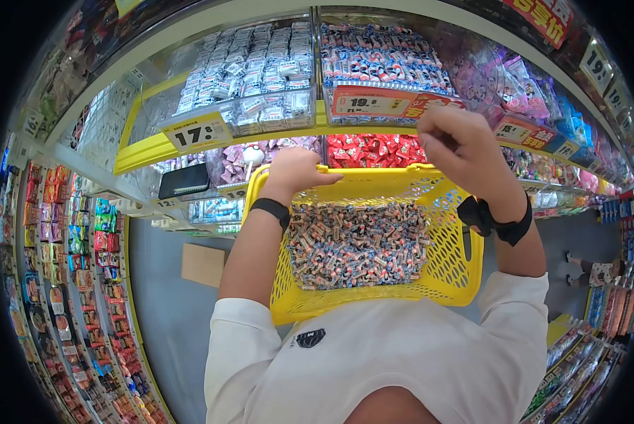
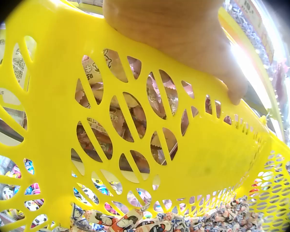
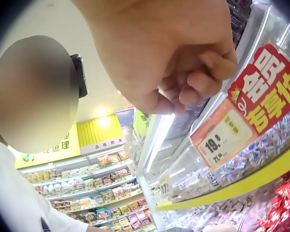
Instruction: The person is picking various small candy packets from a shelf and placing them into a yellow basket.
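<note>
A yellow perforated shopping basket (image 1: 452, 237) sits between my arms, against the shelf front. Small twist-wrapped candies (image 1: 359, 244) in white, blue and red cover its bottom. My left hand (image 1: 294, 169) grips the basket's far rim at the left, thumb lying along the inner side; in the left wrist view the hand (image 2: 179, 38) lies over the rim above the slotted wall. Raised over the basket's far right corner, my right hand (image 1: 465, 145) has its fingers curled toward the palm. No object shows in the right hand (image 3: 183, 72), which is close to a red price card (image 3: 275, 87).
Clear bins of wrapped candy (image 1: 384, 63) line the upper shelf, with red packets (image 1: 373, 150) below. A black flat case (image 1: 184, 181) rests at the lower shelf's left. A cardboard box (image 1: 202, 263) stands on the floor. Another person (image 1: 596, 273) is at the far right.
</note>
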Demonstrator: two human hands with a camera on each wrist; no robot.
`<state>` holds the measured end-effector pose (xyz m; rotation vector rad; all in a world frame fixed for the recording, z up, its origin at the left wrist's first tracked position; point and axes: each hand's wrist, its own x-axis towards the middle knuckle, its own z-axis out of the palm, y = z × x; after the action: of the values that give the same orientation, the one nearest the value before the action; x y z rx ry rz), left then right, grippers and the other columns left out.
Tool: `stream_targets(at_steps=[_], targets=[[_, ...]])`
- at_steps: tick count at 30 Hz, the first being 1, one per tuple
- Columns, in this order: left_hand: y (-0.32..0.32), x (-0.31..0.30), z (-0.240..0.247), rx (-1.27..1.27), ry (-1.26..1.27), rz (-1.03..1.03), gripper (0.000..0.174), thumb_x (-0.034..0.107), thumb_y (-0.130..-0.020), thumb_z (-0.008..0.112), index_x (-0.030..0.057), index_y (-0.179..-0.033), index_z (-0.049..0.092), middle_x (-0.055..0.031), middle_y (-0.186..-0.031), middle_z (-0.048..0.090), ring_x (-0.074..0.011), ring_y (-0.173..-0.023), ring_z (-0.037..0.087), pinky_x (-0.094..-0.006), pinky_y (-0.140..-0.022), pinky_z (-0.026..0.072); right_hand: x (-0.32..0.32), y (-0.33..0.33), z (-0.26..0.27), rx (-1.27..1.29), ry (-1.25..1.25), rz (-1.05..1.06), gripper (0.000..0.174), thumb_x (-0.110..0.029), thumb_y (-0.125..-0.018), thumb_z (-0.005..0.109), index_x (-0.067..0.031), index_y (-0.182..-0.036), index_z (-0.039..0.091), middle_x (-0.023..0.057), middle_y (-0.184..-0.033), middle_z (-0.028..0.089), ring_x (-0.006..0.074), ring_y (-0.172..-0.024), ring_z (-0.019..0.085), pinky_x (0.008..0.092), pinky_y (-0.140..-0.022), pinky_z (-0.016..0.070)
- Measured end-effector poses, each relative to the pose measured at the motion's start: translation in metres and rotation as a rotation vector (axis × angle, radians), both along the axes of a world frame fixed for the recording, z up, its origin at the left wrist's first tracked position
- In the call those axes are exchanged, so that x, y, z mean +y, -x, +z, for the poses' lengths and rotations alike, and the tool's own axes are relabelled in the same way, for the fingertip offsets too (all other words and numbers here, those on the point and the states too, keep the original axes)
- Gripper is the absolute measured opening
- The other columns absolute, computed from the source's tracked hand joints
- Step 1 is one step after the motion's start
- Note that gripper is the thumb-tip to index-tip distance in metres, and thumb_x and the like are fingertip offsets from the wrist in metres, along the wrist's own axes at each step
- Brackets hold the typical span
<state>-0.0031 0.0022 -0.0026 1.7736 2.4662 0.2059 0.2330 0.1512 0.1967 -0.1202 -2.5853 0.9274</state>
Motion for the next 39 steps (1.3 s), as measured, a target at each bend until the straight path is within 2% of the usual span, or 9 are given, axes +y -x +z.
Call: stream_targets(at_steps=[5,9,12,18,25,27,30,33,39], targets=[[-0.001,0.001,0.001,-0.009,0.018,0.01,0.066,0.074,-0.071,0.064,0.0085,-0.071,0.074,-0.0128,-0.064,0.065,-0.0305,-0.063,0.065,-0.0423,-0.062,0.0521,-0.01,0.003,-0.048,-0.168,0.001,0.172,0.008,-0.01,-0.084,0.062,-0.0017,-0.085,0.06,0.0128,-0.072,0.059,0.0291,-0.064,0.059,0.0377,-0.058,0.0458],[-0.001,0.001,0.001,-0.012,0.018,0.015,0.068,0.075,-0.071,0.062,0.0078,-0.071,0.073,-0.013,-0.063,0.064,-0.0306,-0.062,0.065,-0.0425,-0.06,0.0511,-0.016,0.01,-0.106,-0.249,-0.061,0.214,0.013,-0.014,-0.087,0.064,-0.0015,-0.089,0.064,0.0135,-0.076,0.062,0.0294,-0.071,0.063,0.0389,-0.064,0.0492],[-0.001,0.001,0.002,-0.017,0.034,0.013,0.07,0.076,-0.071,0.061,0.007,-0.07,0.073,-0.0133,-0.063,0.064,-0.0308,-0.061,0.065,-0.0426,-0.06,0.0508,-0.022,0.018,-0.144,-0.362,0.026,0.208,0.02,-0.022,-0.087,0.059,-0.0036,-0.09,0.067,0.016,-0.083,0.066,0.0348,-0.082,0.064,0.046,-0.073,0.05],[-0.001,0.0,0.002,-0.011,0.025,0.021,0.069,0.075,-0.071,0.061,0.007,-0.07,0.073,-0.0132,-0.063,0.064,-0.0309,-0.063,0.065,-0.0425,-0.061,0.0509,-0.029,0.032,-0.234,-0.532,0.033,0.312,0.023,-0.021,-0.085,0.057,-0.003,-0.092,0.069,0.0182,-0.092,0.067,0.0376,-0.087,0.064,0.0482,-0.079,0.05],[-0.001,0.0,-0.001,-0.01,-0.004,0.018,0.067,0.074,-0.071,0.062,0.0072,-0.069,0.072,-0.0131,-0.063,0.064,-0.031,-0.063,0.065,-0.0425,-0.062,0.0509,-0.048,0.034,-0.297,-0.642,0.005,0.325,0.035,-0.02,-0.085,0.056,-0.0075,-0.116,0.066,0.0208,-0.095,0.066,0.0381,-0.091,0.065,0.0477,-0.083,0.0503],[-0.002,0.0,0.0,-0.007,0.001,0.021,0.067,0.074,-0.071,0.062,0.0073,-0.069,0.072,-0.0129,-0.063,0.064,-0.0308,-0.063,0.065,-0.0423,-0.062,0.0508,-0.054,0.037,-0.309,-0.765,0.045,0.306,0.041,-0.021,-0.085,0.056,-0.0102,-0.123,0.064,0.0214,-0.101,0.065,0.0383,-0.097,0.064,0.0476,-0.086,0.0503],[-0.002,-0.001,0.002,-0.006,0.004,0.02,0.067,0.074,-0.071,0.062,0.0074,-0.069,0.072,-0.0126,-0.063,0.064,-0.0306,-0.063,0.065,-0.042,-0.061,0.0507,-0.064,0.031,-0.317,-0.669,0.018,0.268,0.04,-0.022,-0.085,0.059,-0.0119,-0.123,0.065,0.019,-0.115,0.061,0.0375,-0.108,0.06,0.0461,-0.094,0.0483],[-0.002,0.0,0.001,0.001,0.005,0.018,0.067,0.074,-0.071,0.062,0.0075,-0.069,0.072,-0.0124,-0.063,0.064,-0.0306,-0.063,0.065,-0.0419,-0.061,0.0507,-0.069,0.028,-0.318,-0.681,-0.003,0.25,0.046,-0.024,-0.085,0.059,-0.0133,-0.13,0.06,0.0195,-0.128,0.054,0.0403,-0.113,0.057,0.0497,-0.093,0.0485],[-0.001,0.0,0.0,0.015,0.002,0.014,0.068,0.075,-0.071,0.062,0.0074,-0.07,0.073,-0.0126,-0.062,0.064,-0.0307,-0.063,0.065,-0.042,-0.06,0.0506,-0.071,0.021,-0.315,-0.596,-0.074,0.225,0.044,-0.023,-0.085,0.059,-0.0128,-0.127,0.061,0.0191,-0.127,0.055,0.0406,-0.108,0.06,0.0506,-0.089,0.0496]])
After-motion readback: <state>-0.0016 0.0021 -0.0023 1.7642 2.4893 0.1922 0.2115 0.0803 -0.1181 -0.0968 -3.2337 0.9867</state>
